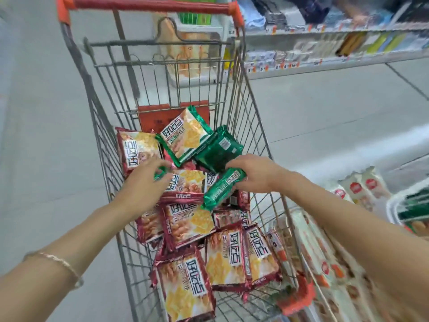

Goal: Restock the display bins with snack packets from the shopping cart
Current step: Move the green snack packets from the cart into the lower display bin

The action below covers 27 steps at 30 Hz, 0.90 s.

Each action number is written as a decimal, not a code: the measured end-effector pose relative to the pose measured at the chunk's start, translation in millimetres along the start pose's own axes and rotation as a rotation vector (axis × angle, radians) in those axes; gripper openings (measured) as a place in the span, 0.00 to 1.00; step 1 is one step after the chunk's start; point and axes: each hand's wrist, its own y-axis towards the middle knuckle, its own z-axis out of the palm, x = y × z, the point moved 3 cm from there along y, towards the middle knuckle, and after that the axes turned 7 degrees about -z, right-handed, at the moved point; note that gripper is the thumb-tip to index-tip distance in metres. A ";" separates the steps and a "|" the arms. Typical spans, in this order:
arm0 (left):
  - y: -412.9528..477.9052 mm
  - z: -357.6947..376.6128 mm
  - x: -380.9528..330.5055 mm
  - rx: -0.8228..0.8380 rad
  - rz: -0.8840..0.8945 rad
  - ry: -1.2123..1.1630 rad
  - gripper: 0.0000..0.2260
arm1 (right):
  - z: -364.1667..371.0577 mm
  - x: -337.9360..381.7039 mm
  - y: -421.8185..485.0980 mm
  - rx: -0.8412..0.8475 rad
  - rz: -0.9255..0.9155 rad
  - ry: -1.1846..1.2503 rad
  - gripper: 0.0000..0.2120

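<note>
Stretches forearms over cart. Clasps green packet in right hand at cart's middle, long axis slanting near-left to far-right, fingers at far end. Rests left hand on green scrap leftward; hold unclear. Has bin right of cart, nearer right hand.

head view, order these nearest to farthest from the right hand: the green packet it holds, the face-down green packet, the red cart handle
1. held green packet, gripped in the right hand itself
2. face-down green packet, just beyond the fingers
3. red cart handle, at the far end, top of view
</note>
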 end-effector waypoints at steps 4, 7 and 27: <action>6.3 7.2 -16.9 0.312 -0.234 -0.380 0.45 | -46.2 -4.9 -14.7 0.013 0.159 0.613 0.26; 7.8 25.1 -23.2 0.459 -0.310 -0.562 0.39 | -43.5 4.2 -12.8 0.183 0.183 1.197 0.26; -18.5 17.6 45.3 0.085 -0.604 -0.986 0.40 | -9.0 -8.0 50.1 -0.679 -0.096 0.012 0.23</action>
